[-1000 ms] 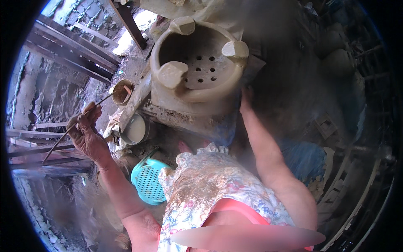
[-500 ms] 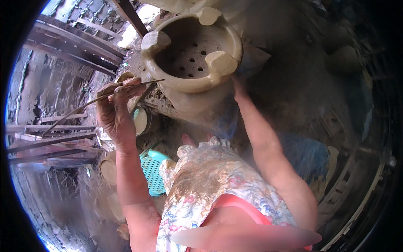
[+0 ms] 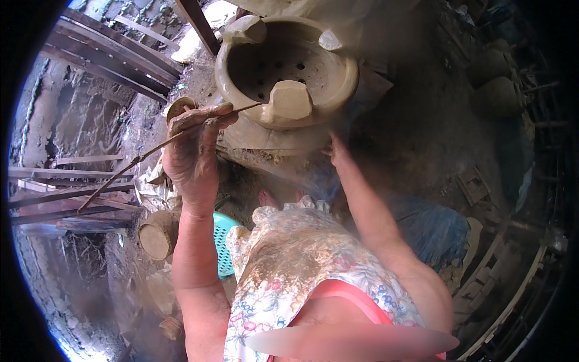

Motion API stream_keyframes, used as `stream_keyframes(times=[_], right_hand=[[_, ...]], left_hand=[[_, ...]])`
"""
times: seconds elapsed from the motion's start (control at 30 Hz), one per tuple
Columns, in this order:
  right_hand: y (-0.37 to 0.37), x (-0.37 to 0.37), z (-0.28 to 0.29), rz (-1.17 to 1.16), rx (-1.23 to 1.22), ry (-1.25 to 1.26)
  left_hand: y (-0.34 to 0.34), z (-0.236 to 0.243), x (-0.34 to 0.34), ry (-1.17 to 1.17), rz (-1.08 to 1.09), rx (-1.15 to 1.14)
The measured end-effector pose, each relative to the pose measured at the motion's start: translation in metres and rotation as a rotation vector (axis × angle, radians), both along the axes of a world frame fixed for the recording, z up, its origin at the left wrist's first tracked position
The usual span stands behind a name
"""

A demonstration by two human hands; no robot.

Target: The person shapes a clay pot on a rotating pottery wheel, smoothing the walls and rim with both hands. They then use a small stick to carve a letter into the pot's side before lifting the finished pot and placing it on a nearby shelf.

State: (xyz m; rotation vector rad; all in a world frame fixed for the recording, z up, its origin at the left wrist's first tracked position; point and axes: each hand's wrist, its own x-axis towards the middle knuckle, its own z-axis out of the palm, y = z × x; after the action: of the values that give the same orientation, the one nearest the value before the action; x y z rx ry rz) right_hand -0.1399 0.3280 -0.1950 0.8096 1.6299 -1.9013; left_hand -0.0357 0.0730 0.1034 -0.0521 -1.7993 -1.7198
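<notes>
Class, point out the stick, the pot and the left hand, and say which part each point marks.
Stick point(image 3: 137, 159): head view, on its shaft.
Pot point(image 3: 341, 93): head view, on the lower right of its rim.
Left hand point(image 3: 192, 154): head view, on its middle.

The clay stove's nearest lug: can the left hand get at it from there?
Probably yes: the left hand holds a thin stick with its tip close beside the nearest lug, and nothing visible blocks the small gap.

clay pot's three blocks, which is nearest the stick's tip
The block on the person's side; the far-left block and far-right block sit farther away.
</notes>
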Motion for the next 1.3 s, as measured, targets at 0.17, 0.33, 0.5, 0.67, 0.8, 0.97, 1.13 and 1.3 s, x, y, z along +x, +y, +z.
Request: stream_keyframes(times=[0.17, 0.33, 0.5, 0.67, 0.8, 0.97, 1.13, 1.3], right_hand=[[-0.001, 0.0, 0.006, 0.025, 0.057, 0.079], [-0.011, 0.019, 0.019, 0.012, 0.08, 0.091], [-0.018, 0.027, 0.028, 0.045, 0.038, 0.109], [-0.023, 0.033, 0.026, 0.018, 0.022, 0.12], [-0.025, 0.035, 0.02, 0.008, 0.024, 0.13], [-0.028, 0.037, 0.01, -0.033, 0.073, 0.084], [-0.027, 0.038, 0.006, -0.01, 0.063, 0.123], [-0.026, 0.038, 0.002, 0.006, 0.031, 0.112]], left_hand=[[0.003, -0.006, -0.006, 0.04, 0.011, 0.012], [-0.004, -0.013, -0.009, 0.033, -0.008, -0.103], [-0.008, -0.018, -0.02, 0.035, -0.043, -0.232], [0.001, -0.016, -0.029, 0.077, 0.081, -0.364], [0.004, -0.013, -0.034, 0.042, 0.083, -0.416], [0.003, -0.014, -0.041, 0.006, 0.083, -0.499], [0.002, -0.022, -0.033, 0.009, 0.09, -0.533], [-0.004, -0.032, -0.013, 0.082, 0.042, -0.499]])
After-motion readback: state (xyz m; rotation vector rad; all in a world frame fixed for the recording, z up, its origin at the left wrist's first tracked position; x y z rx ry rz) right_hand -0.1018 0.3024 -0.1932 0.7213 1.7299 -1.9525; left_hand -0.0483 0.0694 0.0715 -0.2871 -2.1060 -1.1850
